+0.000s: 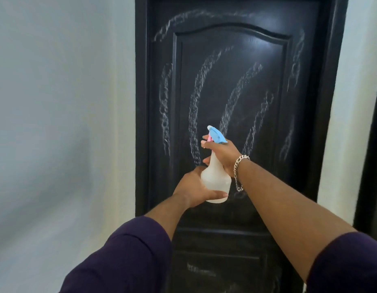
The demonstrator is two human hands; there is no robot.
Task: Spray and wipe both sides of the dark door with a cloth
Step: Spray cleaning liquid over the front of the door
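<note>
Right hand (222, 153) grips neck of translucent white plastic spray bottle (216, 179), fingers on pink trigger under blue nozzle. Left hand (193, 190) wraps bottle base. Dark panelled door (232, 81) ahead, whitish streaks across it; bottom cut off. Cloth unseen.

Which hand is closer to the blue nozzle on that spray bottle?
Right. The right hand grips the bottle's neck just under the blue nozzle; the left hand cups the bottle's base, farther down.
</note>
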